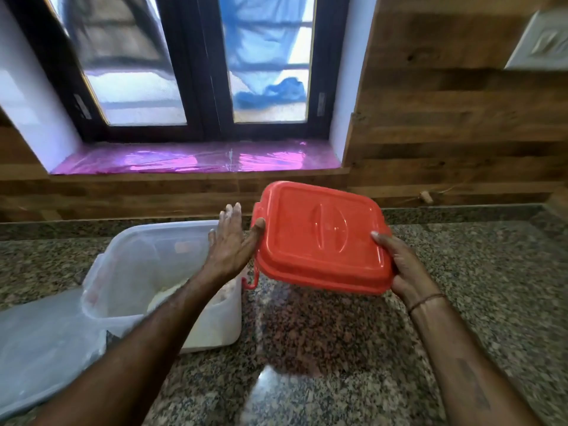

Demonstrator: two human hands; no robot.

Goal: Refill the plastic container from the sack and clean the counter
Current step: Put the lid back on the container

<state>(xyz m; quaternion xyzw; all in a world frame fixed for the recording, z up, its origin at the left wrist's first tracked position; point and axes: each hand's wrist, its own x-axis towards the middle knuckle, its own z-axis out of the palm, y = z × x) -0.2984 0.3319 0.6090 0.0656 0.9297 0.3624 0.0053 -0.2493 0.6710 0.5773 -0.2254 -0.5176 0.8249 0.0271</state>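
A red plastic lid [319, 238] with a hanging side latch is held tilted above the granite counter [338, 348]. My right hand [402, 269] grips its right edge. My left hand [233, 241] touches its left edge with the thumb on top and the fingers spread straight, dusted white. To the left stands the open translucent plastic container [129, 272] with white flour low inside it. A pale translucent sack [40, 342] lies against the container's left side at the frame's lower left.
A wood-panelled wall [445, 133] runs behind the counter. Above it is a dark-framed window [196, 72] with a pink-lined sill [196, 159]. A white switch plate [541, 41] hangs at the upper right. A small cork-like object [425, 197] sits by the backsplash.
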